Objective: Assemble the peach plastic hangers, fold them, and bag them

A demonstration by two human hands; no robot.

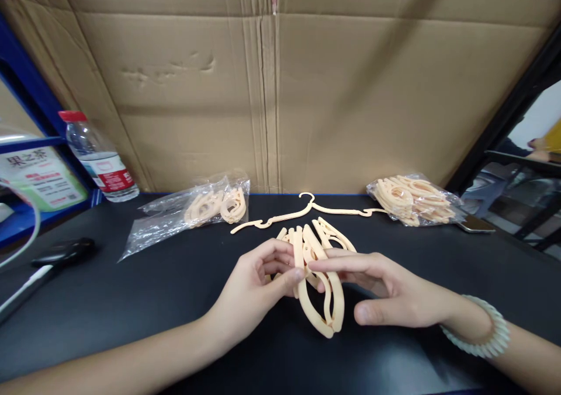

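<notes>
My left hand (263, 284) is closed on a cream folding hanger (312, 313), its thumb pressed against one arm of it. The hanger is folded into a narrow loop with its joined end toward me. From the right side, my right hand (390, 290) touches the same hanger. Its index finger lies across the front, another fingertip shows behind, and the thumb stands well apart. More folded hanger pieces (335, 235) lie just behind on the black table (175, 301); my hands partly hide them. Beyond these lies an unfolded hanger (289, 215) with its hook toward the back.
Clear bags of cream hangers lie at the back left (210, 205) and back right (414, 199). A red-capped bottle (105, 164) stands left, near a black device (63, 252) with a white cable. Upright cardboard (184, 91) closes off the back. A phone-like slab (477, 224) sits beside the right bag.
</notes>
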